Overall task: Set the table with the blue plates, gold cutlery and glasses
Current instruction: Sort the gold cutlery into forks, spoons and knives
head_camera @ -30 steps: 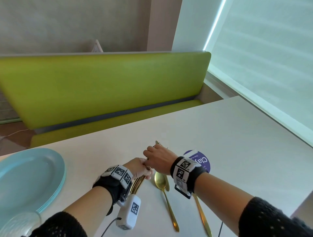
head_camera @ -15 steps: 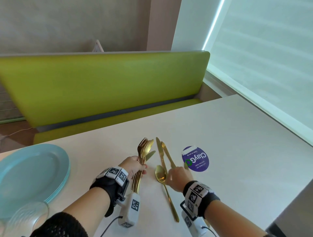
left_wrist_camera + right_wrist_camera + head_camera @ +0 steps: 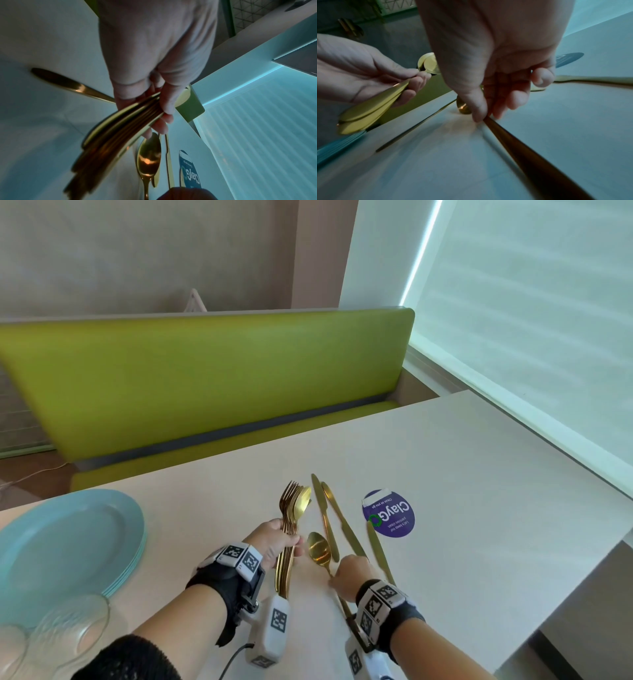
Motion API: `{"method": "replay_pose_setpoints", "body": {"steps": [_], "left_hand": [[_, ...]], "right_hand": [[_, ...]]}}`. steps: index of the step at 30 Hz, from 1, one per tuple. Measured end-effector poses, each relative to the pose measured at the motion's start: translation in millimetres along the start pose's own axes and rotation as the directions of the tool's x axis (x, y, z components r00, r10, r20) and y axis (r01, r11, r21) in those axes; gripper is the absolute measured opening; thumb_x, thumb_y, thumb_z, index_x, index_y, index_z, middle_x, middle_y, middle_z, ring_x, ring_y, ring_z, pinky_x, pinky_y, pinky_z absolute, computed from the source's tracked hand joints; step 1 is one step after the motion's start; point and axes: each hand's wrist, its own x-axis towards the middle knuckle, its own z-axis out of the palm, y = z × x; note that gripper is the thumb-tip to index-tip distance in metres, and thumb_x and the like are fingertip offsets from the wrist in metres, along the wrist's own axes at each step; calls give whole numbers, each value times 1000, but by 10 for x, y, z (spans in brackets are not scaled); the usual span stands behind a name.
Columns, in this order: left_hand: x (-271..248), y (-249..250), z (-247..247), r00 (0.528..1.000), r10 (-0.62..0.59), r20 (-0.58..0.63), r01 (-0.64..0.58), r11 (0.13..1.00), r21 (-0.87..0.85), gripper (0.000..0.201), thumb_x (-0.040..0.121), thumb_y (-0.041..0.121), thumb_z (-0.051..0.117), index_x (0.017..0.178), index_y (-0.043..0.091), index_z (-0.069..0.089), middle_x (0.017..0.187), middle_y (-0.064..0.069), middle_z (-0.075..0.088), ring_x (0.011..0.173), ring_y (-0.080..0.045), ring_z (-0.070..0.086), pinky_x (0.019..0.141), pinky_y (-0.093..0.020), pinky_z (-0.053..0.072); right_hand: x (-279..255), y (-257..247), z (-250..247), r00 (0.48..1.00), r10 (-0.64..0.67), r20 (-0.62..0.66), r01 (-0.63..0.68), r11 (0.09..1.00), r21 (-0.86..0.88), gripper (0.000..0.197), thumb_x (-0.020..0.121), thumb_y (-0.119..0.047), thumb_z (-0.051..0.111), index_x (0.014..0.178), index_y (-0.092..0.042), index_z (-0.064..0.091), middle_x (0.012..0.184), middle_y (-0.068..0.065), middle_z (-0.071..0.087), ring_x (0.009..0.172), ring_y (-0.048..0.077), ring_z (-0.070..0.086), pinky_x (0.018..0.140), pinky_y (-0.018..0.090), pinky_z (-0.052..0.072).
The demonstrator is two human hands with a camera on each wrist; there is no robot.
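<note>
The bundle of polished gold metal forks and spoons (image 3: 289,529) in my left hand (image 3: 274,542) gleams, mirror-smooth. The single gold metal spoon (image 3: 320,549) my right fingers (image 3: 479,108) pinch shines likewise (its bowl catches an orange glint). The pale worktop (image 3: 445,474) looks matt and smooth. The stacked pale-blue plates (image 3: 68,539) have a soft satin glaze; the lime-green bench back (image 3: 205,378) looks like smooth vinyl.

Left hand (image 3: 274,542) fingers curled in grip; right hand (image 3: 349,575) fingertips pinching.
</note>
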Motion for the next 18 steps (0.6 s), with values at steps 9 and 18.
{"method": "replay_pose_setpoints", "body": {"steps": [9, 18], "left_hand": [[-105, 39, 24, 1000, 11, -13, -12, 996, -92, 15, 93, -5, 47, 89, 9, 50, 89, -9, 60, 73, -23, 61, 66, -37, 52], [-232, 50, 192, 989, 48, 137, -30, 991, -131, 13, 91, -3, 53, 96, 8, 57, 89, -13, 63, 78, -25, 62, 68, -38, 54]], "right_hand": [[-74, 16, -360, 995, -99, -5, 90, 883, 461, 24, 92, -32, 56, 74, -16, 57, 66, -6, 52, 62, 8, 49, 56, 16, 40], [-86, -41, -453, 963, -267, 21, 148, 595, 790, 20, 90, -34, 59, 76, -19, 58, 64, -2, 49, 54, 9, 41, 54, 23, 35]]}}
